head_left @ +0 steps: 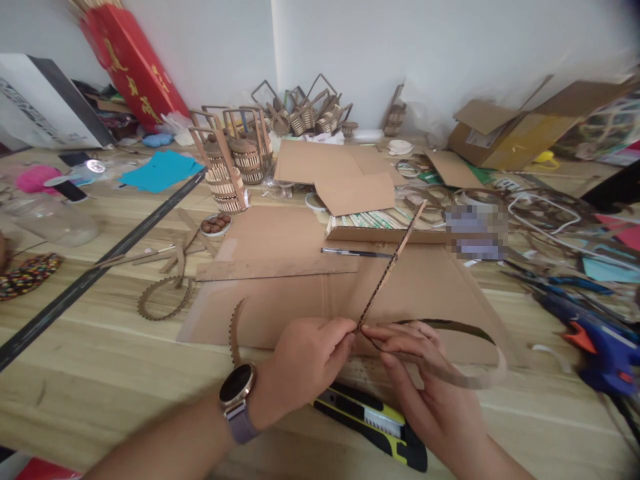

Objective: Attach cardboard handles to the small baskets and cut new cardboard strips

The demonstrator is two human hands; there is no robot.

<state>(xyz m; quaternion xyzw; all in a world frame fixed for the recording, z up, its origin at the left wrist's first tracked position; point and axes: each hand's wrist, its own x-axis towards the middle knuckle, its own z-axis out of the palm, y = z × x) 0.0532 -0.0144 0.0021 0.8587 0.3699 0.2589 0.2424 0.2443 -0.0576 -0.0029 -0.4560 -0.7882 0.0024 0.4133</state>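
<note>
My left hand (313,357), with a watch on its wrist, pinches a narrow cardboard strip (387,273) near its lower end. The strip slants up and to the right, its corrugated edge showing. My right hand (425,373) meets the left at the same spot, fingers closed on the strip. A thin curved band (477,327) loops around beside the right hand; whether it joins the slanting strip is hidden by the fingers. Another curled strip (235,330) rises behind my left wrist. Below the hands lies a yellow and black utility knife (370,420).
Beneath the hands spreads a large cardboard sheet (280,293), with a pen (355,252) on it. A blue glue gun (600,340) lies at right. Several small slatted baskets (223,183) stand at the back, near a dish of brown balls (216,225) and an open carton (525,127).
</note>
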